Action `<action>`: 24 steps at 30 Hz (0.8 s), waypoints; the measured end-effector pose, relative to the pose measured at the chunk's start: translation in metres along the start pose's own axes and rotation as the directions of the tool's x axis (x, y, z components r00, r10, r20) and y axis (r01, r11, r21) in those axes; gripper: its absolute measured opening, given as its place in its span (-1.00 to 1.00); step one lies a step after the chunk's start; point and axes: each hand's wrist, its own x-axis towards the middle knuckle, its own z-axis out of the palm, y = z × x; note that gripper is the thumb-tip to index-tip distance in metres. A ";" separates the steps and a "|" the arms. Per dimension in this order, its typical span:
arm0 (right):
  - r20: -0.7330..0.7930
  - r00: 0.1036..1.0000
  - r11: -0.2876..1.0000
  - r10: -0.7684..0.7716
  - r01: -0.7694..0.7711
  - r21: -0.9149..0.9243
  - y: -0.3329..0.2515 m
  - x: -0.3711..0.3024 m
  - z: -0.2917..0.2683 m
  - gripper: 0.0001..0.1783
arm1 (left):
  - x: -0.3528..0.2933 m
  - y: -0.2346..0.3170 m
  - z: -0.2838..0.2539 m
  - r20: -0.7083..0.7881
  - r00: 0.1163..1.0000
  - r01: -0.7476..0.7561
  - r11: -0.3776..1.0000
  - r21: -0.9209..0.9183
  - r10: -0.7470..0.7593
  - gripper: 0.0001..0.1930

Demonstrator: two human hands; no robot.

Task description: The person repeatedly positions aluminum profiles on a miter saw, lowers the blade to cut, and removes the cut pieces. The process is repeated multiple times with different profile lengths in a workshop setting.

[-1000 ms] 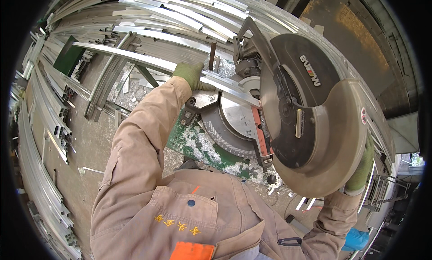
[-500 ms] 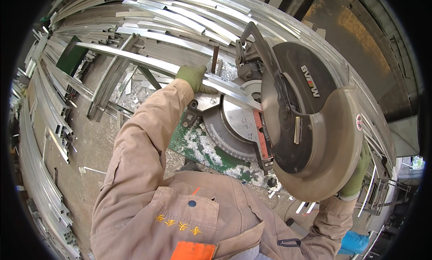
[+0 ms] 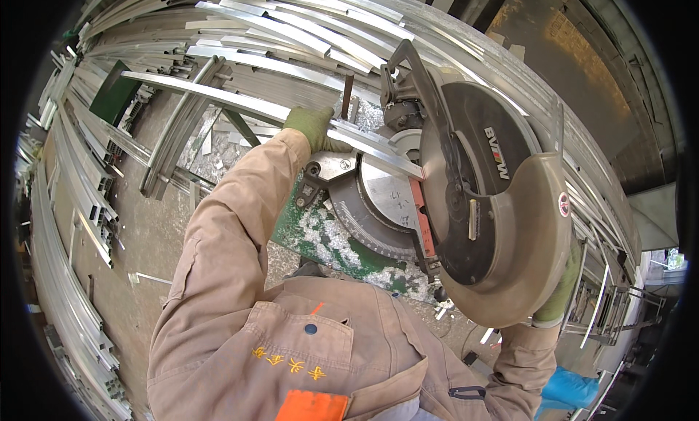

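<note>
My left hand (image 3: 314,126), in a green work glove, is closed over a long silver aluminium profile (image 3: 218,95). The profile lies across the bed of a miter saw (image 3: 382,195), its right end at the blade side. My right hand (image 3: 564,290), gloved too, is mostly hidden behind the saw's brown blade guard (image 3: 528,239). It moves along with the saw head, as a hand closed on the handle does; handle and fingers are out of sight. The saw's black blade housing (image 3: 488,130) tilts over the profile's end.
Silver chips lie on the green base (image 3: 320,235) below the saw. A metal support stand (image 3: 178,130) carries the profile's left part. Stacks of aluminium profiles (image 3: 80,181) line the left side and the back. A blue bag (image 3: 568,388) lies at the lower right.
The saw head and its guard have swung slightly left and down, and my right hand has shifted left with them. My left hand and the profile look nearly unmoved.
</note>
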 end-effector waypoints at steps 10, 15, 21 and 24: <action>-0.025 0.999 0.999 -0.025 0.024 -0.042 -0.016 -0.014 0.012 -0.42 | -0.001 0.002 -0.006 0.019 1.000 0.003 1.000 0.023 -0.003 0.45; 0.014 0.984 0.974 0.178 -0.178 0.139 -0.028 -0.007 -0.013 -0.41 | -0.011 0.004 -0.016 -0.013 0.999 -0.036 0.998 -0.042 0.035 0.45; -0.125 0.876 0.827 0.466 -0.381 0.414 -0.006 0.065 -0.050 -0.39 | -0.010 0.005 -0.017 -0.016 0.999 -0.044 0.998 -0.041 0.043 0.46; -0.183 0.879 0.811 0.440 -0.301 0.502 0.006 0.125 -0.048 -0.38 | -0.011 0.004 -0.023 0.031 0.998 -0.045 0.996 -0.072 0.048 0.50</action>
